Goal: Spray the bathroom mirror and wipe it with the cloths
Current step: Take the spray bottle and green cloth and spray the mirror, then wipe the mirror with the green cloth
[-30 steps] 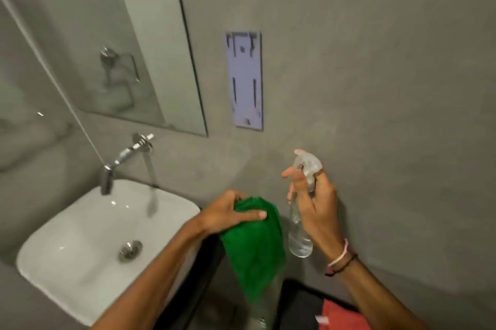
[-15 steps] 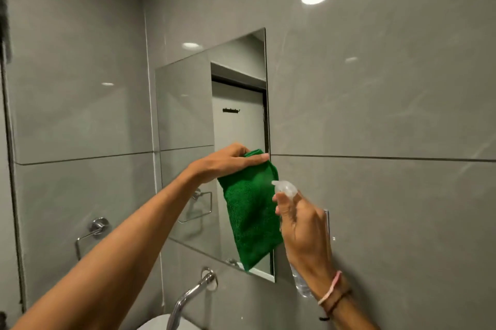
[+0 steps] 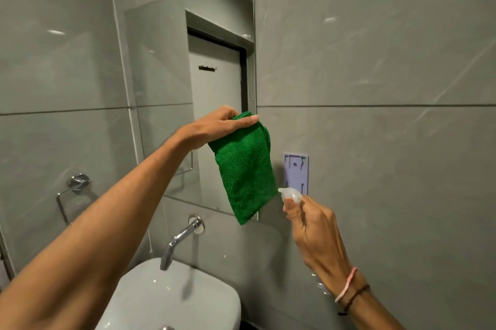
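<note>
**Barely begun: mirror dry, cloth and sprayer raised**

Seemingly little of the task had been completed. No droplets, mist or streaks could be made out on the mirror [image 3: 193, 93], so neither spraying nor wiping was judged done. The green cloth [image 3: 245, 168] was held folded, the fingers of the left hand [image 3: 220, 127] clamped on its top edge, and it hung in front of the mirror's lower right corner; whether it touched the glass could not be told. The spray bottle [image 3: 291, 194] was gripped by the right hand [image 3: 312, 225], fingers closed round its neck, nozzle turned toward the cloth and mirror, just beside the cloth's lower edge.

Open room was seen above and to the left across the glass. Movement downward was limited by the tap [image 3: 181, 239] and basin [image 3: 171, 300], and to the right by the mirror's edge and a purple wall bracket [image 3: 296, 172].
</note>
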`<state>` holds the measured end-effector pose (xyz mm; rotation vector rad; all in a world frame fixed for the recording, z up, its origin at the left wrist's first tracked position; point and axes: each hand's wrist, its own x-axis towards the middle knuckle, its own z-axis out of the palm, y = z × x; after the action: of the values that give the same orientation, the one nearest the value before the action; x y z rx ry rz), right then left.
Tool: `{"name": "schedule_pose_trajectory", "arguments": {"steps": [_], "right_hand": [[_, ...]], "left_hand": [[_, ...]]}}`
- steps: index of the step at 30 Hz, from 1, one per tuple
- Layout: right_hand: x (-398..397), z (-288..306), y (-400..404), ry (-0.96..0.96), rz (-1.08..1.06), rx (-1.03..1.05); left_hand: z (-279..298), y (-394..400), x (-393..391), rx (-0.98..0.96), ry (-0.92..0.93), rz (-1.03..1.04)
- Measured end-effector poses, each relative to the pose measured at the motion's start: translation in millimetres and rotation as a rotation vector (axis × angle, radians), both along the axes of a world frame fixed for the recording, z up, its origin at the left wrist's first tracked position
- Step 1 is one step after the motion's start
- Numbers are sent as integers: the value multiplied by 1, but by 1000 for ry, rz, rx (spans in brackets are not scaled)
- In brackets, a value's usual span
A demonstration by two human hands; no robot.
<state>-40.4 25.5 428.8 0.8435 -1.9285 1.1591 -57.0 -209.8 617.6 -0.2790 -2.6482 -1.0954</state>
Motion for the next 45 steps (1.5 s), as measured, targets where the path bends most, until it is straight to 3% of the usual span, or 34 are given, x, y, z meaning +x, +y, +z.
{"name": "schedule_pose_trajectory", "arguments": {"steps": [4, 12, 20, 30, 33, 34, 37, 39, 42, 44, 45], "right_hand": [[13, -62, 35, -132, -49, 3], [13, -204, 102, -753, -151, 24], [-5, -305, 119, -1082, -229, 316], [-18, -344, 135, -1150, -356, 512], [-30, -328, 130, -1170, -355, 526], [-54, -290, 98, -1062, -296, 508], [-62, -249, 75, -971, -189, 442], [-50, -228, 75, -974, -76, 226], [-39, -154, 68, -1106, 434, 34], [-36, -71, 47, -1009, 670, 78], [-33, -37, 37, -912, 687, 100]], "left_hand": [[-34, 18, 2, 13, -32, -33], [-139, 45, -6, -34, -98, -105], [-234, 58, -8, -69, -234, -157], [-293, 61, -2, -80, -298, -260], [-278, 61, -6, -77, -301, -274], [-230, 40, 0, -107, -233, -211], [-206, 42, -1, -130, -203, -241], [-213, 60, 3, -164, -244, -303], [-194, 74, 10, -110, -290, -361], [-136, 66, 20, -71, -228, -290], [-109, 62, 25, -30, -207, -254]]}}
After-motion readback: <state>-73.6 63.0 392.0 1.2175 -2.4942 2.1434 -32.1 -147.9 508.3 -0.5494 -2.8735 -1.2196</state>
